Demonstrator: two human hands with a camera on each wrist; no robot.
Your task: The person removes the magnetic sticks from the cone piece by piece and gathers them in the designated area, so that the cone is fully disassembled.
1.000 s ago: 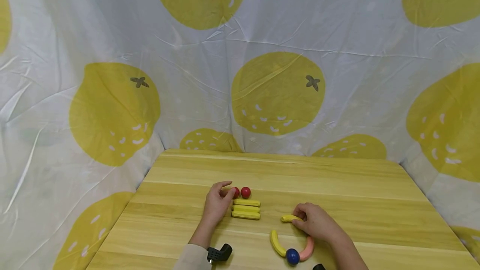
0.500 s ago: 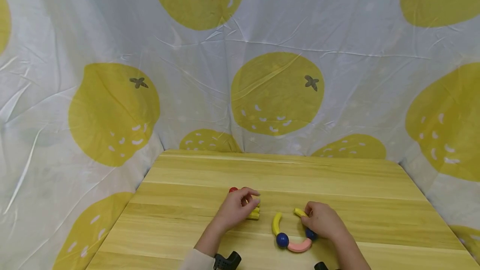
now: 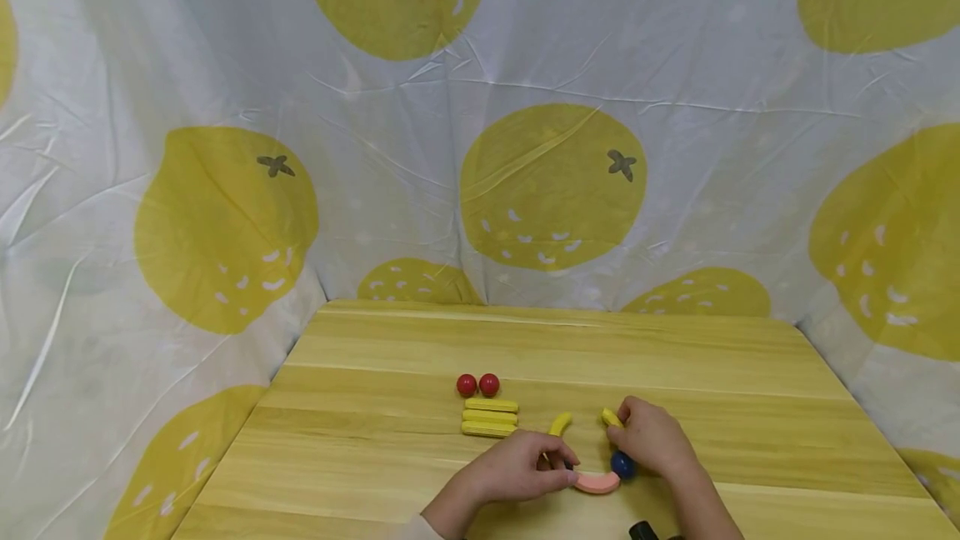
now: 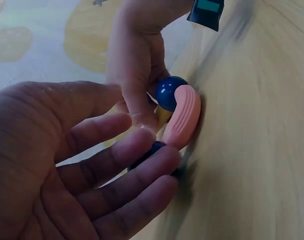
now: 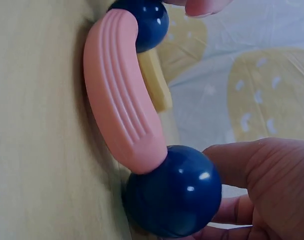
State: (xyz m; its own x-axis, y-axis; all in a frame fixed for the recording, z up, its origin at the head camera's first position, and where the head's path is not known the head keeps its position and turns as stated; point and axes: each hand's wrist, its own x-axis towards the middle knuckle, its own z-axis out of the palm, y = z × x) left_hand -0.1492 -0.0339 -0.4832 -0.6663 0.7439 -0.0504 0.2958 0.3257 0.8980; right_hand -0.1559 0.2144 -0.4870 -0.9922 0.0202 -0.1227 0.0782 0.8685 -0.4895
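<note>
A bent yellow stick [image 3: 611, 417] is pinched by the right hand [image 3: 657, 437]; the left hand [image 3: 522, 467] is kept loose, its fingers not wrapped around anything, near a blue ball [image 5: 151, 26]; a pink stick [image 3: 597, 483] is touched at its ends by that ball and a second blue ball [image 3: 622, 465]; another yellow stick [image 3: 560, 422] is partly hidden; farther left, three yellow bars [image 3: 491, 417] and two red balls [image 3: 489, 385] are seen.

In the head view, the left hand [image 3: 519, 467] hides most of one blue ball [image 5: 152, 25] and the lower end of a yellow stick [image 3: 559, 423]; the right hand [image 3: 657, 437] covers part of another yellow stick [image 3: 611, 417]. The bottom edge cuts off the right forearm [image 3: 703, 500] and a black device [image 3: 642, 531].
</note>
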